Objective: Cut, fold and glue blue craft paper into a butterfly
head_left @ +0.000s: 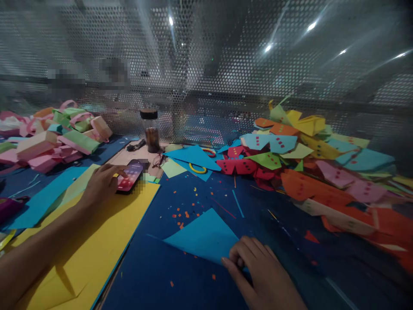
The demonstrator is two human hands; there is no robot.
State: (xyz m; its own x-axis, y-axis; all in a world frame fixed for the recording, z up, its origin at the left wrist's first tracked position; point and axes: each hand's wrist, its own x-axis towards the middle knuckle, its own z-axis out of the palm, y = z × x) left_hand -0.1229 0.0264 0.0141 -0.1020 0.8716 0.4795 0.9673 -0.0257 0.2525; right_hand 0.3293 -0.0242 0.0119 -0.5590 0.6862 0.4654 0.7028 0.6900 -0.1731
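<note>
At the left, my left hand [101, 181] reaches over coloured sheets, a fingertip on the lit screen of a smartphone [130, 176]. Its fingers are spread and grip nothing. The phone lies at the top end of a yellow sheet [97, 241]. In the lower middle, my right hand [256, 267] has thumb and curled fingers closed at the right corner of a blue folded paper triangle [204, 237]. That corner is hidden under the fingers. The paper's left point rests on the dark blue table surface.
Folded paper pieces with printed marks [300, 150] are heaped at the right. Pink and green paper shapes [54, 137] pile up at the left. A lidded jar [151, 133] stands near the perforated metal wall [193, 64]. Yellow-handled scissors [197, 168] lie among blue paper; orange scraps [183, 214] are scattered mid-table.
</note>
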